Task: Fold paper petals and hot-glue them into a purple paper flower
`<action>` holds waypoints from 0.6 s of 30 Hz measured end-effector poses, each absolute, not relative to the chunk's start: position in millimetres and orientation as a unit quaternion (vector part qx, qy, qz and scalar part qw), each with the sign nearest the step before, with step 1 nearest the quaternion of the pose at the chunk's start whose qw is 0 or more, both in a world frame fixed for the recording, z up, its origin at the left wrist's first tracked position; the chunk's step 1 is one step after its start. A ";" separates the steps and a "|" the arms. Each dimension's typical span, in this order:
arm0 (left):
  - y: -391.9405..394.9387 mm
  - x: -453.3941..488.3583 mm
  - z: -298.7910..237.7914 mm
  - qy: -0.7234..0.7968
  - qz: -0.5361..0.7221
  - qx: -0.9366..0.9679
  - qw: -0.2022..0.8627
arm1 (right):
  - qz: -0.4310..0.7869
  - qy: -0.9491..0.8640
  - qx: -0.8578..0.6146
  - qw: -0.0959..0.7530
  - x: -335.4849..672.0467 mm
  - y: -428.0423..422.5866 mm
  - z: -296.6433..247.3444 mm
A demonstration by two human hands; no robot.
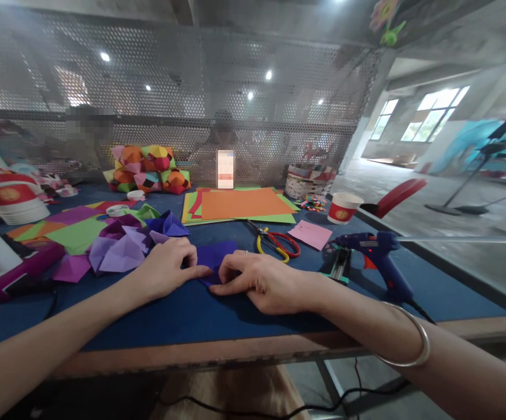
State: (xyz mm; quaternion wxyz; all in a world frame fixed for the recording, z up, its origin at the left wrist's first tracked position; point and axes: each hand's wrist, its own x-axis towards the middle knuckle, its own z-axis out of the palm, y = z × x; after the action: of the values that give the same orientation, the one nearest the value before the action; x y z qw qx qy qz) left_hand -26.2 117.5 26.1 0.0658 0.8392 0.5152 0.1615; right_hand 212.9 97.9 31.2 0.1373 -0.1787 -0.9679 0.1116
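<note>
Counter [161,326], one, blue-topped with a wooden front edge, is carrying every item below.
Sheets [246,203], one stack, orange uppermost, are lying beyond your hands.
Paper balls [148,169], multicoloured, are clustering at far left.
Folded pieces [119,248], lilac and purple, are sitting just left of your left hand.
Glue gun [382,254], one, blue, is resting to the right of your right hand, nozzle facing left.
Left hand [169,267], yours, is curling partly closed, its thumb lying on indigo paper [213,252]; its hidden fingers are leaving it unclear whether they are gripping.
Right hand [264,280], yours, is curling nearly closed, thumb and forefinger pinching the near edge of that same paper, which is lying on the counter between your hands.
Paper cup [343,208], one, red and white, is standing upright at far right.
Tool [274,242], one, with red and yellow handles, is lying beyond your right hand.
Slip [311,234], one, pink, is lying near the tool.
Beads [313,202], multicoloured, are forming a small heap left of the cup.
</note>
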 end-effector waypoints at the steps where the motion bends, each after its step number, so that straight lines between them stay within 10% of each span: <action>1: 117.9 -27.0 26.1 0.510 0.163 0.841 0.070 | 0.113 -0.967 -0.178 0.139 213.1 98.5 30.6; 18: 107.3 -25.8 21.7 0.407 0.230 0.876 0.117 | 0.179 -0.922 -0.238 0.248 209.5 110.1 19.0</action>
State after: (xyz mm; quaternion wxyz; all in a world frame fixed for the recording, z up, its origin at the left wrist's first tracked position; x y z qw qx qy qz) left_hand -25.8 107.3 21.7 0.1173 0.8760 0.4074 0.2299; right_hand 209.5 110.1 19.0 0.2483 -0.2376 -0.9219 0.1787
